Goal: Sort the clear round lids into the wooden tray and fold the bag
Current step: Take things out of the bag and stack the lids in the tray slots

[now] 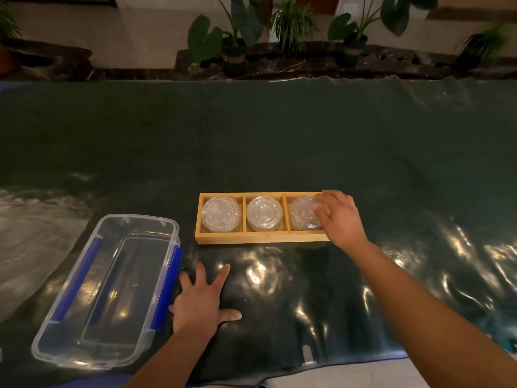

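Dim room, potted plants [235, 37] along the far ledge, dark green glossy sheet over the bench [279, 141]. Right hand [340, 217] laid on the right end of the three-compartment light wooden tray [263, 238], fingertips [319, 210] pressing the edge of the clear round plastic lid stack [303, 212] just under them; grip loose and spread, not closed round anything. Two more clear lid stacks [221, 214] seated further left of that hand, one per compartment. Left hand [200, 301] flat and spread on the sheet, holding nothing, just beside the empty clear plastic box with blue clips [109, 289]. Sorting apparently near done. Best to press down evenly so the last stack sits level inside its walls, then lift straight off without dragging a lid out. No bag plainly identifiable; possibly the pale film at far left [33, 233], unclear.
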`<state>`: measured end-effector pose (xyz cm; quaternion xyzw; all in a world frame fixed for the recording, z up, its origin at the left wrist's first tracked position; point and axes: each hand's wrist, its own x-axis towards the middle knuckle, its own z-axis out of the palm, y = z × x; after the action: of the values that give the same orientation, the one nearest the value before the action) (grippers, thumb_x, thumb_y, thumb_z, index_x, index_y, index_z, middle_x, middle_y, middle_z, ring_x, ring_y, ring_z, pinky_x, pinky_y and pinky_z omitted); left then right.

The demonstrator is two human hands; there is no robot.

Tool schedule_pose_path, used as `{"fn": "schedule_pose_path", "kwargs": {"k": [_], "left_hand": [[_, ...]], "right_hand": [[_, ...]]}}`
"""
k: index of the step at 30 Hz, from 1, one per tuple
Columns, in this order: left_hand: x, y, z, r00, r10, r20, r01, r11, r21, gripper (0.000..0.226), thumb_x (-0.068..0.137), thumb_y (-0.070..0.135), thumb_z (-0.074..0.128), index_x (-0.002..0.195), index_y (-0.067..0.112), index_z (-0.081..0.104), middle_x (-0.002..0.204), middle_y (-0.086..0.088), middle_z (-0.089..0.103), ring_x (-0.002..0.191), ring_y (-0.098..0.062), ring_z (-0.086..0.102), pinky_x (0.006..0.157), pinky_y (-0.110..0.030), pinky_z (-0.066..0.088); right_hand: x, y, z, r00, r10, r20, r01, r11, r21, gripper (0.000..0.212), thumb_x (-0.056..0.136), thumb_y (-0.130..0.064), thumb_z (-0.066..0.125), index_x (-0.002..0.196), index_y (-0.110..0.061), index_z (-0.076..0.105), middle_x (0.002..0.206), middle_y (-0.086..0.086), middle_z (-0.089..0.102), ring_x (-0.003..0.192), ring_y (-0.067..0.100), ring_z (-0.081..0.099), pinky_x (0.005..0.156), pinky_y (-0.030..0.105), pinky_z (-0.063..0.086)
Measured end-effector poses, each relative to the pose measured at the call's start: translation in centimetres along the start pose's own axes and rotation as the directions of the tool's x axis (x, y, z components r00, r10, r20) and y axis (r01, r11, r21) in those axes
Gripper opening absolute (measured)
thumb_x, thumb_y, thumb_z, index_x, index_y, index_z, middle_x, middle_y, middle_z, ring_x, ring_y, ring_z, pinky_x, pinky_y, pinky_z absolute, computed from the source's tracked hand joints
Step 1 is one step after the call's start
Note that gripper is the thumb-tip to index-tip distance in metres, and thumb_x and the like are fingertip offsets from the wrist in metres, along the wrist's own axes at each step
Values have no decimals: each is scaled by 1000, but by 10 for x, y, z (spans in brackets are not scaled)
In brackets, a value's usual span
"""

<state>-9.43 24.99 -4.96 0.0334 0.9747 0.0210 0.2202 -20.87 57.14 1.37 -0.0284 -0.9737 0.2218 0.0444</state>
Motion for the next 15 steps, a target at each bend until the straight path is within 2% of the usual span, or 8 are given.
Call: {"fn": "schedule_pose_path", "kwargs": {"k": [5, 7, 8, 10, 12, 15], "left_hand": [[-1, -1, -18, 994, 4, 113, 3, 998, -63, 113, 71, 83, 63, 157, 54, -4, 171, -11, -5, 153, -47, 8, 106, -63, 48], [-2, -2, -32, 986, 8, 166, 21, 985, -170, 103, 79, 73, 64, 159, 51, 2, 172, -11, -2, 155, -45, 11, 112, -63, 42], [-3, -2, -39, 989, 18, 149, 16, 975, -224, 97, 84, 66, 64, 160, 46, 6, 172, -10, 6, 155, -42, 17, 114, -60, 41], [-10, -1, -53, 999, 43, 6, -39, 953, -300, 85, 94, 54, 60, 162, 35, 15, 169, -5, 25, 151, -31, 33, 114, -49, 43], [-19, -2, -67, 978, 61, -200, -122, 944, -307, 74, 99, 47, 54, 162, 27, 21, 165, -3, 35, 148, -23, 39, 114, -41, 42], [-32, -9, -88, 927, 76, -368, -158, 968, -197, 71, 101, 50, 42, 163, 25, 17, 169, -5, 27, 156, -28, 22, 124, -47, 26]], "right_hand": [[-13, -15, -21, 1000, 30, 4, -30, 999, -14, 36, 102, -32, 48, 133, -17, 59, 136, 2, 57, 126, 24, 46, 102, 35, 40], [-23, -34, -25, 998, -43, 42, 44, 998, -34, 40, 101, -32, 51, 137, -16, 55, 140, 3, 56, 129, 26, 46, 104, 38, 40], [-28, -46, -27, 993, -98, 62, 101, 994, -48, 42, 100, -33, 53, 139, -17, 54, 141, 4, 55, 130, 26, 45, 106, 40, 40], [-36, -70, -30, 976, -198, 90, 206, 975, -85, 46, 98, -35, 55, 141, -18, 52, 144, 3, 54, 132, 24, 45, 109, 40, 39], [-40, -94, -34, 960, -260, 100, 270, 957, -108, 51, 97, -41, 53, 143, -20, 49, 147, 1, 51, 135, 22, 43, 112, 40, 38], [-45, -126, -42, 952, -285, 109, 296, 949, -108, 55, 97, -47, 52, 147, -24, 43, 150, -2, 46, 139, 20, 38, 112, 42, 39]]}}
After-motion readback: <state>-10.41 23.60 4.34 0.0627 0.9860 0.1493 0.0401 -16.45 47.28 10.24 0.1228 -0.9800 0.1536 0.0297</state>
